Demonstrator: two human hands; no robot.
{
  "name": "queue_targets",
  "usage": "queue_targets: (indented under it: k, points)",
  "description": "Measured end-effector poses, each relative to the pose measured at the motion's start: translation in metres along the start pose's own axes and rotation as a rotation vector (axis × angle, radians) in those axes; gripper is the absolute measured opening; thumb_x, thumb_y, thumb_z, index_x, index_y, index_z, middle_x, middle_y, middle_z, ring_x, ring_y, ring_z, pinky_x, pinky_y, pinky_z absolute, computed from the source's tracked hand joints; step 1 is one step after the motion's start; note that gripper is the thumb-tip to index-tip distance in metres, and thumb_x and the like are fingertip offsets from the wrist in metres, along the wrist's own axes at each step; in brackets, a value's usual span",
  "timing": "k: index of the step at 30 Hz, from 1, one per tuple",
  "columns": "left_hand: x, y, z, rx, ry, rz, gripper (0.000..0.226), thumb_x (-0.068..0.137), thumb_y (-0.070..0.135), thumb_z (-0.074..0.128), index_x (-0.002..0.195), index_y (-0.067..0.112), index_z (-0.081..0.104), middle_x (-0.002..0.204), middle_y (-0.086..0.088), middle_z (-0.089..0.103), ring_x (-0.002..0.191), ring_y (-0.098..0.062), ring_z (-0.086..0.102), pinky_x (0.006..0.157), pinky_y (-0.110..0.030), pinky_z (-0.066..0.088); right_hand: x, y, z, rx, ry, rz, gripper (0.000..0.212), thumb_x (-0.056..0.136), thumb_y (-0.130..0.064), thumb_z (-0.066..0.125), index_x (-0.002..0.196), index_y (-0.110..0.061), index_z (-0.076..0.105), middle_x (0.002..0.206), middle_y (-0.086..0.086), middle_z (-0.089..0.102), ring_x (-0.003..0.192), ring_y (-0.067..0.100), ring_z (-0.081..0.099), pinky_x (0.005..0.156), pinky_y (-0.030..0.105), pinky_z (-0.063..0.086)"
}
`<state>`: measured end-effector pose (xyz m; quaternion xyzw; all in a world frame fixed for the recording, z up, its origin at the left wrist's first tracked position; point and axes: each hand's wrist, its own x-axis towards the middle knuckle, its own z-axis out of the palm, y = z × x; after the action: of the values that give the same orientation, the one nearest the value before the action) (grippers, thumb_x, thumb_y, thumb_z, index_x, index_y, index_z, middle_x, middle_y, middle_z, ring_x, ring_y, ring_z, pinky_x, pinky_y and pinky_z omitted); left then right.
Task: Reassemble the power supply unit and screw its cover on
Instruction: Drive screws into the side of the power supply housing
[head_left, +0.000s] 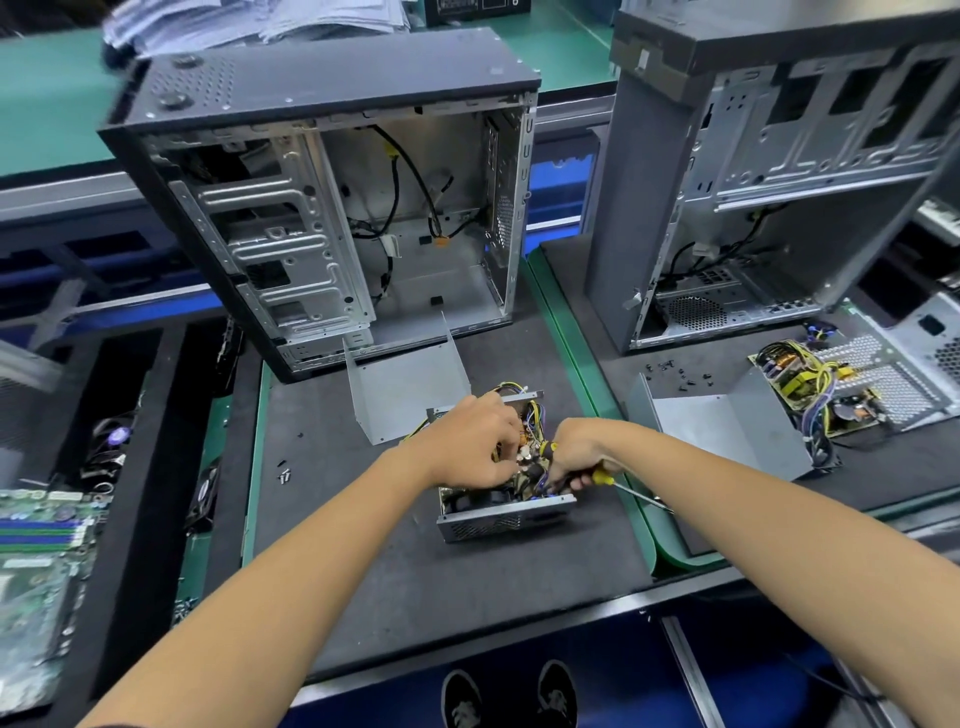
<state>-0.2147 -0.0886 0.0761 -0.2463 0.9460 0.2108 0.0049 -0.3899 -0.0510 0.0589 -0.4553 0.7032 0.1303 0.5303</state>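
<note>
- Big PC case (322, 208) stands open at back of your mat, side panel off, cables loose inside. 2nd case (779, 182) on the mat to your right, also open.
- Dark work mat (415, 571) under everything; green edging runs between the two stations.
- Spare PSU (852, 389) lies opened far right w/ its board showing and a bent metal shell (727, 426) beside it. Not your job, leave it.
- PSU cover (405, 395), U-shaped sheet metal, sits upside down just behind and left of the unit, open side up, touching nothing you hold. Not fitted yet.
- Power supply unit (504, 514) is centre of mat, directly under both hands, open top, mesh side wall facing you, wires bunched at the far end. Its long axis runs roughly away from you.
- Left hand (467, 447) is over the board's left half, fingers curled down into the components; what they pinch, if anything, can't tell.
- Right hand (576, 457) grips the screwdriver (618, 480) by the yellow-black handle, fingers closed round it, shaft pointing out to your right, away from the unit, so tip isn't on a screw.
- Judgement: still seating board/wires, early-mid task. Cover lies up-left of fingers, so left hand is nearer to fetch it; flip it before lowering.
- Loose screws (283, 474) on mat left of unit, near left arm.
</note>
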Motion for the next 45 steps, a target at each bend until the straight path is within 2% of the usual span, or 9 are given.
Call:
queue_targets:
  k: [6, 12, 17, 21, 25, 31, 35, 39, 45]
  points:
    - [-0.007, 0.003, 0.001, 0.074, -0.045, 0.01, 0.014, 0.08, 0.03, 0.064, 0.073, 0.019, 0.069, 0.081, 0.007, 0.065, 0.091, -0.014, 0.045, 0.075, -0.028, 0.024, -0.002, 0.005, 0.0, 0.243, -0.102, 0.019, 0.024, 0.096, -0.009, 0.048, 0.076, -0.004, 0.06, 0.063, 0.005, 0.056, 0.043, 0.007, 0.043, 0.036, 0.013, 0.031]
    - [-0.004, 0.007, 0.0, 0.059, -0.119, -0.008, 0.011, 0.08, 0.03, 0.064, 0.079, 0.021, 0.07, 0.081, 0.007, 0.068, 0.091, -0.013, 0.048, 0.077, -0.029, 0.027, -0.009, 0.003, -0.007, 0.307, -0.102, 0.007, 0.018, 0.096, -0.014, 0.052, 0.08, -0.007, 0.057, 0.059, 0.006, 0.061, 0.035, 0.006, 0.046, 0.033, 0.014, 0.034]
    - [-0.005, 0.006, 0.0, 0.015, -0.16, -0.048, 0.011, 0.08, 0.03, 0.065, 0.077, 0.02, 0.069, 0.081, 0.005, 0.068, 0.088, -0.016, 0.053, 0.084, -0.033, 0.039, -0.011, 0.003, -0.021, 0.073, 0.222, -0.078, 0.04, 0.086, -0.041, 0.069, 0.066, -0.013, 0.049, 0.03, -0.008, 0.042, 0.026, 0.009, 0.034, 0.035, 0.011, 0.023]
    - [-0.005, 0.006, 0.0, -0.057, -0.212, -0.086, 0.008, 0.079, 0.027, 0.067, 0.072, 0.023, 0.067, 0.076, 0.006, 0.066, 0.075, -0.016, 0.058, 0.072, -0.03, 0.047, -0.021, 0.002, -0.028, 0.055, 0.166, -0.216, 0.004, 0.085, -0.009, 0.063, 0.081, -0.008, 0.063, 0.057, 0.002, 0.052, 0.035, 0.01, 0.039, 0.037, 0.012, 0.025]
    - [-0.004, 0.004, -0.002, -0.068, -0.22, -0.091, 0.007, 0.079, 0.026, 0.067, 0.073, 0.023, 0.069, 0.062, 0.016, 0.056, 0.062, -0.009, 0.053, 0.06, -0.024, 0.04, -0.025, 0.0, -0.022, -0.218, 0.109, -0.318, 0.027, 0.077, 0.005, 0.065, 0.103, 0.001, 0.069, 0.065, 0.003, 0.056, 0.049, 0.019, 0.046, 0.046, 0.02, 0.037]
    - [-0.002, 0.004, -0.001, -0.083, -0.225, -0.08, 0.007, 0.079, 0.025, 0.067, 0.073, 0.022, 0.07, 0.055, 0.022, 0.051, 0.056, 0.002, 0.051, 0.054, -0.013, 0.032, -0.014, -0.004, -0.002, -0.605, 0.342, -0.364, 0.016, 0.078, -0.014, 0.073, 0.088, -0.006, 0.064, 0.083, 0.013, 0.06, 0.074, 0.027, 0.049, 0.063, 0.026, 0.038]
    - [-0.002, 0.003, -0.001, -0.099, -0.232, -0.09, 0.008, 0.08, 0.025, 0.067, 0.074, 0.022, 0.07, 0.057, 0.022, 0.052, 0.055, 0.004, 0.05, 0.053, -0.012, 0.032, -0.007, 0.001, 0.003, -0.57, 0.37, -0.337, 0.01, 0.078, -0.006, 0.065, 0.087, -0.002, 0.064, 0.09, 0.02, 0.066, 0.072, 0.03, 0.05, 0.063, 0.027, 0.042]
    - [-0.002, 0.002, -0.001, -0.144, -0.252, -0.106, 0.01, 0.081, 0.024, 0.068, 0.071, 0.025, 0.068, 0.056, 0.022, 0.053, 0.055, 0.009, 0.052, 0.05, -0.006, 0.031, -0.003, 0.002, 0.005, -0.521, 0.373, -0.312, 0.015, 0.077, -0.005, 0.061, 0.086, 0.007, 0.063, 0.076, 0.017, 0.057, 0.07, 0.03, 0.048, 0.063, 0.032, 0.046]
    - [0.002, 0.002, -0.002, -0.154, -0.304, -0.135, 0.008, 0.082, 0.022, 0.067, 0.075, 0.019, 0.07, 0.055, 0.022, 0.054, 0.053, 0.014, 0.051, 0.048, -0.004, 0.034, -0.006, 0.001, 0.008, -0.457, 0.301, -0.212, 0.024, 0.076, -0.01, 0.071, 0.066, -0.01, 0.049, 0.076, 0.013, 0.053, 0.07, 0.027, 0.047, 0.056, 0.025, 0.037]
